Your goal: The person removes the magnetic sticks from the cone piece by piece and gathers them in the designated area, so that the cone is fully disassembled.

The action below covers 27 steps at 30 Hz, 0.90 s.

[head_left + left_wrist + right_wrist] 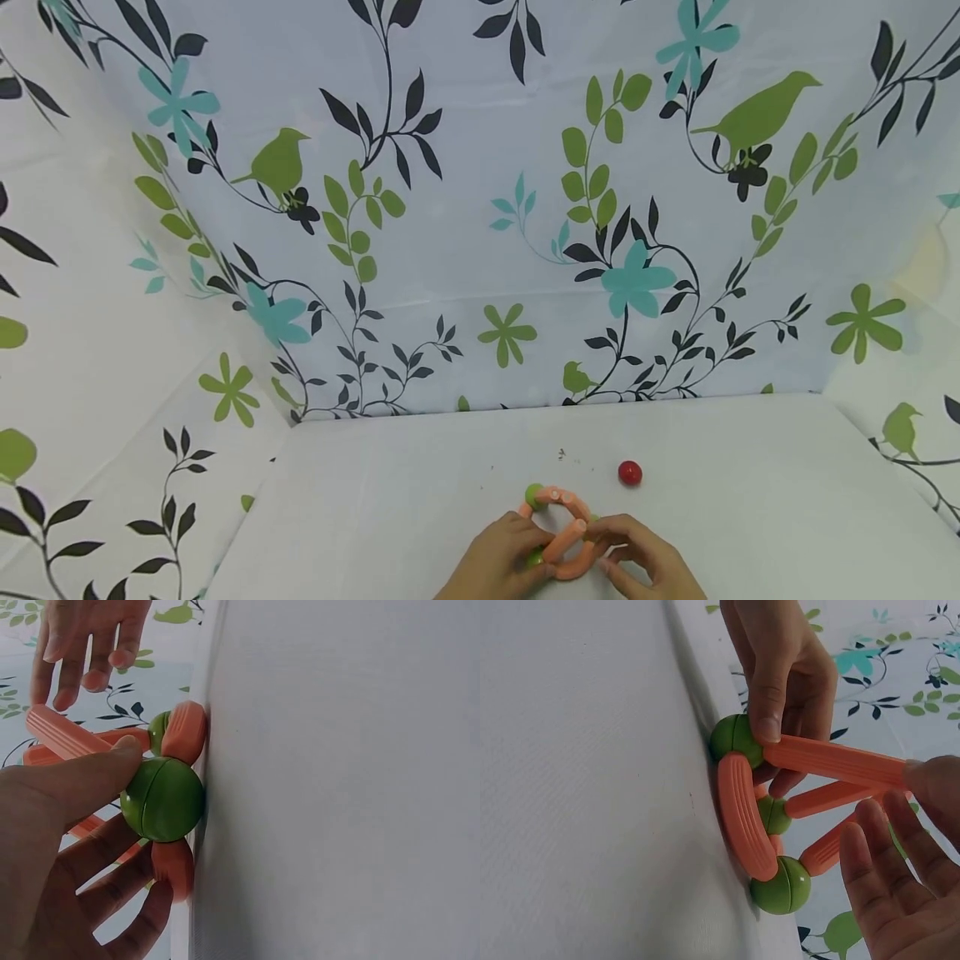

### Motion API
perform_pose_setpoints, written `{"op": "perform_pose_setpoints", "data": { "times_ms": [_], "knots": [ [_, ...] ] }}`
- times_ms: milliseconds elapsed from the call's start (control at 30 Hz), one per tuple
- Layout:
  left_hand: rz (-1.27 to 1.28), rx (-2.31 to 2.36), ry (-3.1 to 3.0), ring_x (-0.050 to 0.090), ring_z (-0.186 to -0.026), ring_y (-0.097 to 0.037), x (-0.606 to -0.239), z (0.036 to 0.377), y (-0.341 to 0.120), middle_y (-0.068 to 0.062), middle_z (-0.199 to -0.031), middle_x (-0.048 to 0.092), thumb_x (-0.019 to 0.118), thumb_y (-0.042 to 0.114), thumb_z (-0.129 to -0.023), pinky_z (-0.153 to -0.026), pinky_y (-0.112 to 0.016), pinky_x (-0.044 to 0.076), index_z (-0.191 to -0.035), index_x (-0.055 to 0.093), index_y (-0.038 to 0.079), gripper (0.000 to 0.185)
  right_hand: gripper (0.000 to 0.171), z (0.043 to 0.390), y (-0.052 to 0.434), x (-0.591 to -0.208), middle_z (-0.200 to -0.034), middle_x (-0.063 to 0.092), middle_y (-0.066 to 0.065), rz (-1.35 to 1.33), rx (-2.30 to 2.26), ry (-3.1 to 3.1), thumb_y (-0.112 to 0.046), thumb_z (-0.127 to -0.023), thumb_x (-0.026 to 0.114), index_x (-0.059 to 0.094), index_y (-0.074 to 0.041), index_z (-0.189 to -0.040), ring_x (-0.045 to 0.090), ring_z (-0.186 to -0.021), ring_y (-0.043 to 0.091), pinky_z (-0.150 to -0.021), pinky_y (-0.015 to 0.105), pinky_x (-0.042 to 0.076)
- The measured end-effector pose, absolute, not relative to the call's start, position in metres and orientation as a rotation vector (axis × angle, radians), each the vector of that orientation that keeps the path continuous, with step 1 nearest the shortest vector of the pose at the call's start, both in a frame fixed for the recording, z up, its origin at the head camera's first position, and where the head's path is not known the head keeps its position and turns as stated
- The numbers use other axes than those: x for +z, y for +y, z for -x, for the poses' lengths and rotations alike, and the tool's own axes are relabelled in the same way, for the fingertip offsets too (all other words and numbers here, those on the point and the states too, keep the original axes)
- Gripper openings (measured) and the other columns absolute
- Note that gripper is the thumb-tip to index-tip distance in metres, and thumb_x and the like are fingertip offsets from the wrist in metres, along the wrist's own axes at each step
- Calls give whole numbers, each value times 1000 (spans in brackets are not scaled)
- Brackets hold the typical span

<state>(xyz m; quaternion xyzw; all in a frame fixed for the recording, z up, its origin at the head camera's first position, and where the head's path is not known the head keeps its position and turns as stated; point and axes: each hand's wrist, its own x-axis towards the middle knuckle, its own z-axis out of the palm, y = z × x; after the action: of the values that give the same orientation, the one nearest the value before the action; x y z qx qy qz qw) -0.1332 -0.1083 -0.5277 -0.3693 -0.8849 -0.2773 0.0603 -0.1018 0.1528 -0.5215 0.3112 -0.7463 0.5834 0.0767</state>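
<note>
Near the front edge of the desk (420, 467), centre of the head view: 1 frame of orange rods and green balls (561, 533), base ring flat on the surface, 1 straight rod (832, 760) slanting up from it.

Left hand (501, 560): at the frame's left side, thumb pressed on a green ball (163, 799) at the base, fingers curled beneath. Gripping, not loose.

Right hand (645, 558): at the frame's right side, thumb tip on the raised end of the straight rod; fingers straight and spread, palm open in the right wrist view. Rod's long axis runs from the left hand's ball up toward the right hand.

Red ball (629, 472): loose, beyond and right of the frame, apart from it, nearer the right hand.

Surface plain white. Cloth walls with leaves, birds and flowers (480, 208) close off 3 sides.
</note>
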Motion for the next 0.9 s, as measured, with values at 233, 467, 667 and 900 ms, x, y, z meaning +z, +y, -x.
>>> {"op": "perform_pose_setpoints", "data": {
  "times_ms": [233,467,667,900],
  "knots": [
    [1157,-854,-2718,60,-104,0,-529,133,-116,17,-110,75,69,37,-100,-90,-20,51,-120,76,24,25,47,102,149,-519,-127,68,-2,-957,1728,-2296,3,-98,65,57,-9,-142,69,-100,11,-77,26,60],
    [1203,-932,-2731,60,-103,2,-528,132,-120,19,-118,75,67,35,-101,-91,-18,52,-125,75,26,26,46,99,137,-521,-128,69,11,-862,1728,-2402,-7,-101,66,56,-10,-146,70,-101,9,-79,26,61],
    [1198,-996,-2750,61,-105,4,-526,134,-119,24,-115,74,67,33,-101,-95,-20,51,-123,76,29,24,32,99,130,-518,-122,72,6,-810,1736,-2413,-11,-102,65,61,-9,-134,69,-102,-1,-79,27,62],
    [1224,-894,-2722,61,-108,2,-526,136,-119,20,-109,75,73,34,-97,-94,-18,51,-114,78,25,20,31,100,130,-525,-115,72,6,-939,1719,-2250,2,-98,66,63,-8,-127,70,-98,1,-78,26,62]
  ]
}}
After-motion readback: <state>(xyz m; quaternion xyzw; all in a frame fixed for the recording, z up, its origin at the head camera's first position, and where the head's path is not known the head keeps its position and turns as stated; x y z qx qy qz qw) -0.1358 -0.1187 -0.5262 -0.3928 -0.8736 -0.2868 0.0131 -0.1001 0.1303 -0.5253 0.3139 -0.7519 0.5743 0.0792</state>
